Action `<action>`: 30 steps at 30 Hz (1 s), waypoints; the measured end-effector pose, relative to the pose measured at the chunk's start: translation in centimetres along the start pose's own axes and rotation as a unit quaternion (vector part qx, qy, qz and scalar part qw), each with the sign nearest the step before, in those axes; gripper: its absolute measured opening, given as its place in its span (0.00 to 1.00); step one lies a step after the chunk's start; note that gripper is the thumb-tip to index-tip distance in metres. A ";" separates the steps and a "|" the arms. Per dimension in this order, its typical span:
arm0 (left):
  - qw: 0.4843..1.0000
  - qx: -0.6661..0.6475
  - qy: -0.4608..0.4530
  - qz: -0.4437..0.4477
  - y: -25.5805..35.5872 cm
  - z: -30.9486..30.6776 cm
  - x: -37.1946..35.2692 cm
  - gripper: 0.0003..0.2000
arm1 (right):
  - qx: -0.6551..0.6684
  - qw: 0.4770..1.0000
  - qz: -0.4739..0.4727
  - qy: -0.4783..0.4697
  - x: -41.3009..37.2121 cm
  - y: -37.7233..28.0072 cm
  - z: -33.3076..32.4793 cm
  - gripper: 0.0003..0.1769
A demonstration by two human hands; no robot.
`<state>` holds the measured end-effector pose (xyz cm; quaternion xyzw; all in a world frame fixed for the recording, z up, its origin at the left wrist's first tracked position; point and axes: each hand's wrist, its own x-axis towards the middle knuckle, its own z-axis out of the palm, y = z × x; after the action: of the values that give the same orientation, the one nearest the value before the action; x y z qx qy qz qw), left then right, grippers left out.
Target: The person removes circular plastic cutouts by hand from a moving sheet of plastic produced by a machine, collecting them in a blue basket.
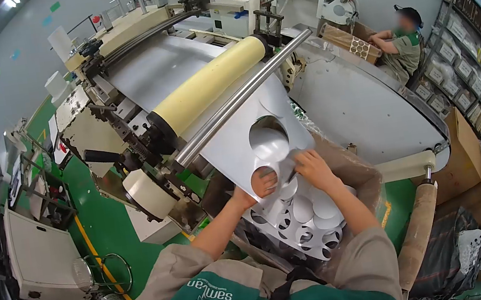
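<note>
Here, white punched sheet (230,151) hangs at steel bar's (245,95) 6 o'clock. Left hand (263,182), sheet's 6 o'clock, shows through a hole, partly hidden, grip unclear; right hand (313,169), 4 o'clock, fingers bent at edge, pinch can't be told.

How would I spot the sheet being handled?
On the big machine, find the yellow roller. Below the shiny bar beside it hangs the white sheet. Unlike the pieces heaped below, it has the left hand showing through a round hole.
</note>
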<state>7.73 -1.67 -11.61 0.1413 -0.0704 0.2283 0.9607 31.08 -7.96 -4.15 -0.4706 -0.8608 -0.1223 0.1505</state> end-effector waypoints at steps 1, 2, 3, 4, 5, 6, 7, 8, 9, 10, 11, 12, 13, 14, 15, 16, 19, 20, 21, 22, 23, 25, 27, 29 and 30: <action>0.991 0.079 0.100 0.046 0.4 1.5 -0.9 0.28 | 0.001 0.999 0.008 0.047 -1.7 -0.2 0.1 0.04; 0.963 0.156 0.199 0.091 0.7 3.1 -1.8 0.29 | 0.003 0.995 0.016 0.094 -3.7 -0.6 0.2 0.04; 0.959 0.079 0.233 0.139 1.1 5.4 -2.7 0.29 | 0.029 0.995 0.044 0.087 -6.2 -0.9 1.1 0.04; 0.945 0.101 0.246 0.191 1.4 7.2 -3.4 0.27 | 0.056 0.992 0.074 0.080 -9.0 -1.4 2.3 0.04; 0.927 0.125 0.258 0.241 1.8 8.8 -4.0 0.26 | 0.055 0.990 0.115 0.066 -11.8 -2.4 3.3 0.04; 0.906 0.148 0.269 0.290 2.1 9.6 -4.1 0.24 | 0.054 0.985 0.156 0.052 -14.7 -3.6 4.4 0.04; 0.879 0.204 0.304 0.304 2.4 9.7 -3.9 0.23 | 0.048 0.982 0.178 -0.049 -17.6 -4.6 5.8 0.04; 0.848 0.258 0.338 0.317 2.7 9.7 -3.7 0.22 | 0.041 0.968 0.197 -0.150 -20.6 -5.6 7.3 0.04; 0.812 0.310 0.369 0.330 2.7 9.7 -3.6 0.21 | 0.010 0.951 0.190 -0.242 -23.7 -6.5 9.3 0.04; 0.795 0.335 0.386 0.326 2.7 9.5 -3.4 0.17 | -0.022 0.927 0.180 -0.329 -24.0 -7.1 9.3 0.05; 0.777 0.360 0.403 0.323 2.5 9.2 -3.1 0.13 | 0.073 0.905 0.241 -0.344 -24.4 -7.0 8.9 0.08; 0.759 0.384 0.420 0.317 2.4 8.8 -2.8 0.09 | 0.129 0.929 0.270 -0.217 -22.6 -6.9 7.4 0.09; 0.765 0.390 0.404 0.316 2.2 8.1 -2.9 0.08 | 0.183 0.933 0.296 -0.086 -20.1 -7.0 5.7 0.11; 0.773 0.396 0.386 0.312 1.8 7.4 -2.9 0.08 | 0.310 0.857 0.411 0.017 -15.4 -7.5 2.6 0.15; 0.756 0.431 0.396 0.293 1.1 6.9 -3.1 0.09 | 0.346 0.865 0.352 0.090 -11.0 -7.1 -0.3 0.18; 0.750 0.456 0.399 0.265 -0.1 8.7 -3.3 0.07 | 0.434 0.799 0.394 0.132 -6.3 -7.9 -3.9 0.20; 0.757 0.507 0.354 0.211 -2.8 9.0 -3.8 0.09 | 0.544 0.761 0.276 0.220 1.9 -8.2 -5.3 0.20; 0.761 0.519 0.346 0.176 -3.2 7.1 -4.3 0.10 | 0.589 0.737 0.291 0.156 2.8 -8.1 -4.8 0.20; 0.758 0.544 0.325 0.151 -3.5 7.2 -4.4 0.09 | 0.631 0.709 0.303 0.091 3.6 -7.9 -4.1 0.19; 0.753 0.569 0.304 0.127 -3.5 7.3 -4.4 0.09 | 0.667 0.676 0.311 0.025 4.2 -7.6 -3.2 0.19; 0.766 0.565 0.302 0.058 -2.8 6.9 -4.9 0.12 | 0.685 0.641 0.339 0.076 3.7 -7.1 -1.5 0.19; 0.797 0.498 0.316 0.126 -1.4 9.5 -4.8 0.17 | 0.712 0.562 0.387 0.168 0.1 -6.8 1.9 0.20; 0.810 0.451 0.317 0.202 0.9 11.2 -4.9 0.23 | 0.758 0.378 0.438 0.301 -2.8 -6.2 3.9 0.23; 0.788 0.394 0.384 0.277 4.2 11.1 -3.9 0.20 | 0.708 0.433 0.441 0.342 -3.5 -5.5 4.1 0.22; 0.795 0.339 0.398 0.307 5.4 11.5 -3.3 0.15 | 0.680 0.459 0.439 0.366 -3.1 -5.2 4.1 0.22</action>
<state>1.57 -1.92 -0.10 0.3259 0.3600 0.5570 0.6738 27.72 -11.65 -9.47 -0.4468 -0.2170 0.4232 0.7577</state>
